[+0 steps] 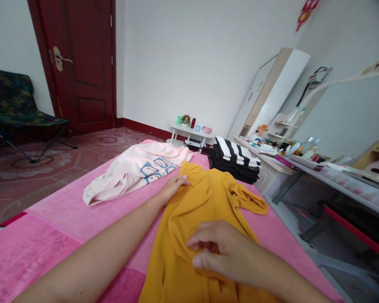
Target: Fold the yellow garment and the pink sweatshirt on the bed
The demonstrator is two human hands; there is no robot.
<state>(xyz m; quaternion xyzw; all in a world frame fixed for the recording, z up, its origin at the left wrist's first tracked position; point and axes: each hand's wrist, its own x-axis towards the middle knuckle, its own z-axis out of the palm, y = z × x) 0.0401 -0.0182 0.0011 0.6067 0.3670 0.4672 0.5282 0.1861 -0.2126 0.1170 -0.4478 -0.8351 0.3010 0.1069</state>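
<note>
A mustard-yellow garment [205, 198] with short sleeves lies lengthwise in front of me, its fabric wrinkled. At its upper left edge, by the shoulder, my left hand [174, 188] has its fingers drawn together on the cloth. My right hand [222, 250] is over the lower middle of the garment, its fingers curved and a gap between them and the thumb. Nothing shows in that gap. To the left of the yellow garment lies a pale pink top [139, 162] with a blue cartoon print, loosely spread.
A pink bed cover [66, 214] lies under the clothes. At the far right corner sits a stack of folded black and striped clothes [235, 160]. A cluttered dressing table [344, 176] runs along the right. Beyond are a small white table [189, 129] and a camouflage chair [15, 101].
</note>
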